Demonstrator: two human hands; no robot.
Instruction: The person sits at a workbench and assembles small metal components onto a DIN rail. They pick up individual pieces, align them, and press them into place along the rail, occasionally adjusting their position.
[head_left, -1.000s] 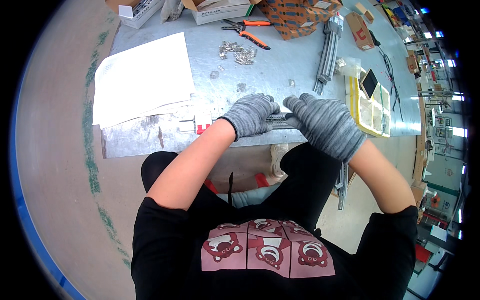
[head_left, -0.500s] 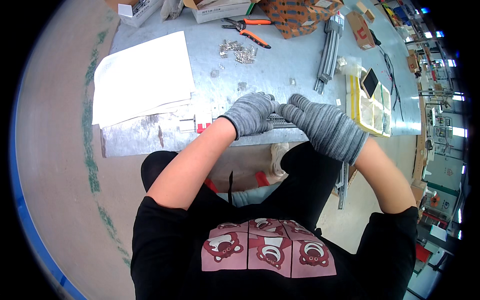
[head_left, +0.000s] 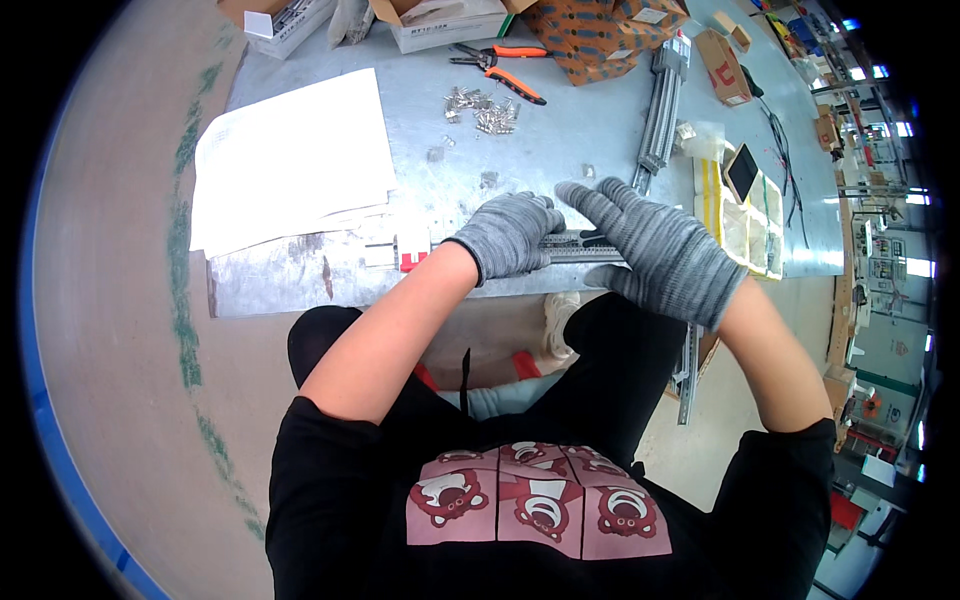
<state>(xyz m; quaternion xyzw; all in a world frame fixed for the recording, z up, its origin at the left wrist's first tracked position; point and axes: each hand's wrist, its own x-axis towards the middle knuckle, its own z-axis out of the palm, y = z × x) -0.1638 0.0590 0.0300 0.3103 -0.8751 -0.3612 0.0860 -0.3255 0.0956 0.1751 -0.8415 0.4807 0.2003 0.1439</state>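
Both hands wear grey knitted gloves. My left hand is closed around part of a slotted metal rail lying along the table's front edge; its curled fingers hide what is under them. My right hand is above the rail's right part, fingers and thumb spread. A small dark shape by its fingers is too unclear to name. Left of my left hand, a red and white block sits in line with the rail, partly behind my forearm. Farther up lie small metal pieces in a loose pile and orange-handled pliers.
White paper sheets cover the table's left. Bundled grey metal rails lie at the right, beside a white compartment box with a dark-screened phone on it. Cardboard boxes and a brown patterned package stand at the back.
My right hand has parted from my left and spread its fingers, uncovering more of the rail. My left hand stays at the rail. The view has shifted slightly.
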